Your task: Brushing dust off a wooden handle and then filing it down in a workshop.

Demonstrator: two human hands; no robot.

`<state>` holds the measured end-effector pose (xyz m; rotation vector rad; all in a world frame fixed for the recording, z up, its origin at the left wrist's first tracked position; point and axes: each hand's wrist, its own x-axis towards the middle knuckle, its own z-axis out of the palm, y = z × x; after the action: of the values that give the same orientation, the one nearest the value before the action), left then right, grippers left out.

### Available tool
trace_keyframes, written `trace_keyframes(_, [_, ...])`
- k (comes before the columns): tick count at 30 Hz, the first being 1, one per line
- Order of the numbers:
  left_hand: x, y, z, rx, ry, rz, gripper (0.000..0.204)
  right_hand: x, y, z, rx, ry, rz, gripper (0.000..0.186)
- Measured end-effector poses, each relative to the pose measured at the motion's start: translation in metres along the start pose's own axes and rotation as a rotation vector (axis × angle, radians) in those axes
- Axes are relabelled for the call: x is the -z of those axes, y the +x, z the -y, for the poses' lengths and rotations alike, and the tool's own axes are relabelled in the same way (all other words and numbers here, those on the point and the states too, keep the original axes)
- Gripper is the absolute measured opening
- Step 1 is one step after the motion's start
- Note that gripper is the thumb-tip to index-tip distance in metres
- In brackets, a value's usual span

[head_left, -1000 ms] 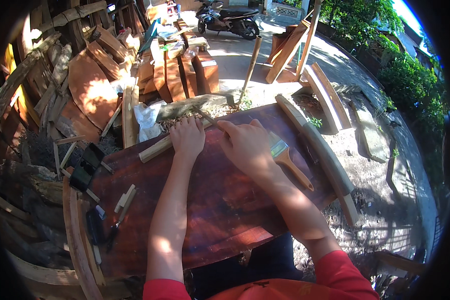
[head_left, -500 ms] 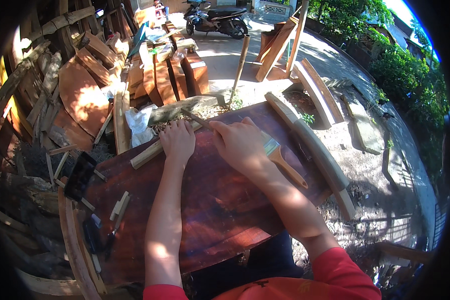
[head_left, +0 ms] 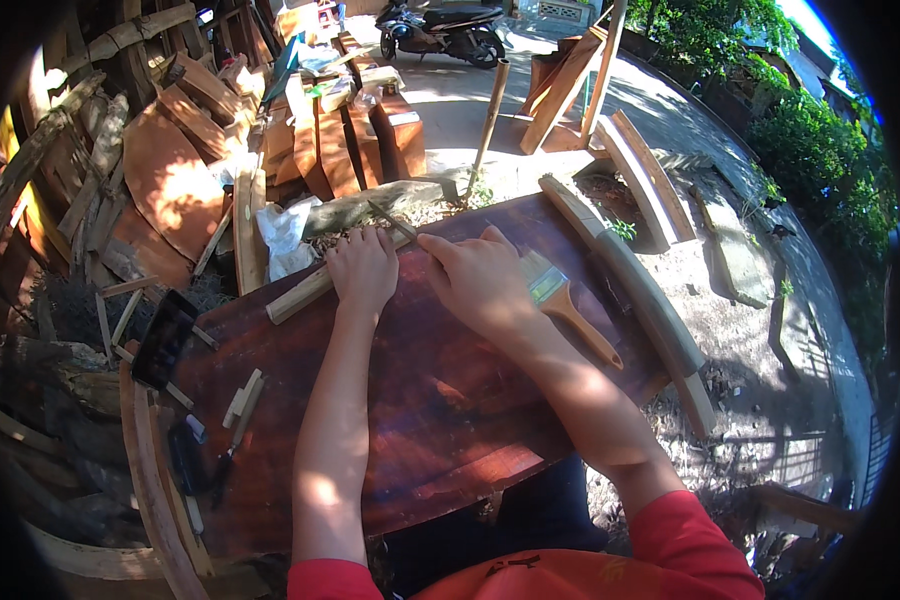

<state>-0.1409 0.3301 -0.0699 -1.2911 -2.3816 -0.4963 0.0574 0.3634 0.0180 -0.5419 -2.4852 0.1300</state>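
Observation:
My left hand (head_left: 363, 268) is closed over a pale wooden strip (head_left: 300, 296) at the far edge of the dark reddish table. In my right hand (head_left: 478, 282) is a narrow, dark, flat tool (head_left: 390, 219), its end pointing away to the far left across the strip. The fingers hide its near part, so I cannot tell whether it is a file or a blade. A paintbrush (head_left: 574, 318) with a wooden handle lies on the tabletop (head_left: 450, 430), just right of my right wrist.
Curved wood pieces (head_left: 650, 300) line the table's right side. On the left are a dark phone-like slab (head_left: 164, 338), small wood sticks (head_left: 242, 402) and another curved plank (head_left: 150, 480). Stacked timber (head_left: 345, 150) and a parked motorbike (head_left: 445, 32) stand beyond.
The whole view has shifted slightly. Both hands keep nearly the same places on the strip and the tool, with my right hand a touch closer to my left.

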Motion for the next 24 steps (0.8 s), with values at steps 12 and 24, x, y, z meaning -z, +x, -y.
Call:
trace_keyframes(12, [-0.0019, -0.0019, 0.0013, -0.001, 0.047, -0.022, 0.037, -0.0024, 0.0013, -0.0016, 0.032, -0.019, -0.160, 0.020])
trace_keyframes(24, [-0.0034, -0.0003, 0.0013, 0.003, 0.013, -0.028, 0.039, -0.0032, 0.0007, -0.0007, 0.038, -0.016, -0.057, 0.021])
